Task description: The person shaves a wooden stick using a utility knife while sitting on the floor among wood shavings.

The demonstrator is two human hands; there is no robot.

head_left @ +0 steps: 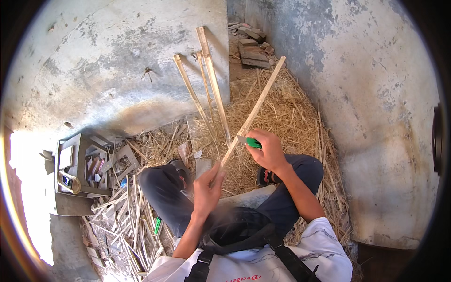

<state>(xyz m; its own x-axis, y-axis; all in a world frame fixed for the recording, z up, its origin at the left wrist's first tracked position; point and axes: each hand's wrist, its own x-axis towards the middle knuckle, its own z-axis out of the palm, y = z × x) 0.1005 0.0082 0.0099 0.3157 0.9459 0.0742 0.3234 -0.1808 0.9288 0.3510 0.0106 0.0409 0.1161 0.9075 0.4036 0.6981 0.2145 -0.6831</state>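
Observation:
My left hand (pixel 208 187) is closed around the lower end of a long, pale bamboo strip (pixel 261 97), which slants up and away to the right. In my right hand (pixel 269 149) is a utility knife with a green handle (pixel 253 142). Its blade (pixel 241 139) rests against the strip, a little way above my left hand. The fingers of my right hand are wrapped round the knife handle.
Three bamboo strips (pixel 213 84) lean on the wall ahead. Straw-like shavings (pixel 286 108) cover the floor. A wooden stool (pixel 77 164) with odds and ends stands at left, near loose split sticks (pixel 131 230) and another green item (pixel 157 225). Bricks (pixel 253 51) lie far back.

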